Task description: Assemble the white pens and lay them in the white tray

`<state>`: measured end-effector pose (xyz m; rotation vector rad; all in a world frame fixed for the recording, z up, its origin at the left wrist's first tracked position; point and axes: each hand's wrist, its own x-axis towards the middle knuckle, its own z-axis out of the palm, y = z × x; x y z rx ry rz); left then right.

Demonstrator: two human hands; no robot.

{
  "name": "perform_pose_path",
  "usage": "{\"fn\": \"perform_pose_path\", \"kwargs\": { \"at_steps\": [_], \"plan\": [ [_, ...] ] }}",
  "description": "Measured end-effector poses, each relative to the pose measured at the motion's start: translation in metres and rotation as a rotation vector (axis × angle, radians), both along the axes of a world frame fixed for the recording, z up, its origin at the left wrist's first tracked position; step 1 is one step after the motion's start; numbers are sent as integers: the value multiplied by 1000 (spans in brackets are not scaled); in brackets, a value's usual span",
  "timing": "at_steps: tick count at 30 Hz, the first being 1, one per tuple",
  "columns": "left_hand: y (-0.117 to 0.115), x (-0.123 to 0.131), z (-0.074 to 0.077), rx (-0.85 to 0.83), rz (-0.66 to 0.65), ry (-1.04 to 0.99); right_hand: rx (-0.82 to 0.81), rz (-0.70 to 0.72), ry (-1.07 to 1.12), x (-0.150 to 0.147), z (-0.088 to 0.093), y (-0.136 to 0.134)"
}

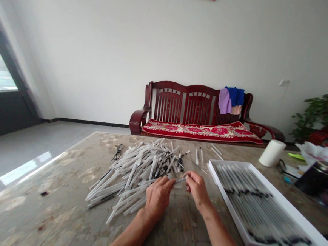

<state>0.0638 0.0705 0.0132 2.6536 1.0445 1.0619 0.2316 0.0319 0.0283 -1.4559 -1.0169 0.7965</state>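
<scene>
Both hands meet around one thin grey stick point(180, 180) in front of a heap of loose white and clear sticks point(136, 170). My left hand point(158, 193) pinches its left end, fingers closed, beside the heap's right edge. The right end is between the thumb and fingers of my right hand point(196, 186). To the right lies a white tray point(235, 212) with rows of clear, dark-tipped sticks point(261, 206). Small black pieces point(180, 160) lie at the heap's right side, and a few single sticks point(197, 156) lie behind my right hand.
Black glasses point(117, 152) lie behind the heap. Right of the tray are a white roll point(272, 153), a black cup point(318, 177) and a plastic bag point(320, 154). Beyond the table point(59, 207) stands a dark red wooden bench point(191, 103) with cloths point(230, 100) over its back.
</scene>
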Motion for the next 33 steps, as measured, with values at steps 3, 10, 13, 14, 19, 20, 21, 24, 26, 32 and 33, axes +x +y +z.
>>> {"fn": "perform_pose_path", "kwargs": {
  "at_steps": [3, 10, 13, 14, 19, 20, 21, 24, 26, 32, 33],
  "plan": [
    [2, -1, 0, 21, -2, 69, -82, -14, 90, -4, -2, 1],
    [7, -6, 2, -4, 60, 46, 112, -50, -339, 2, 14, -4],
    [9, -7, 0, 47, 15, -9, 171, 49, -822, 3, 39, -16],
    [9, -6, -2, 57, -11, -40, 140, 86, -933, 3, 48, -21],
    [5, 0, -11, -11, -204, -188, 4, 153, -1174, -3, 75, -47],
    [3, 2, -12, -48, -258, -193, -3, 158, -1180, -1, 76, -53],
    [0, 4, -12, -93, -307, -197, -1, 161, -1164, 1, 75, -59],
    [-10, 9, -9, -269, -386, -258, 31, 82, -911, 16, 64, -76],
    [-15, 12, -5, -398, -389, -327, 25, -23, -572, 27, 54, -86],
    [-31, 19, 1, -693, -514, -326, 35, 5, 23, 12, 32, -96],
    [-34, 19, 2, -722, -539, -311, 44, 4, 28, 4, 30, -95]
  ]
}}
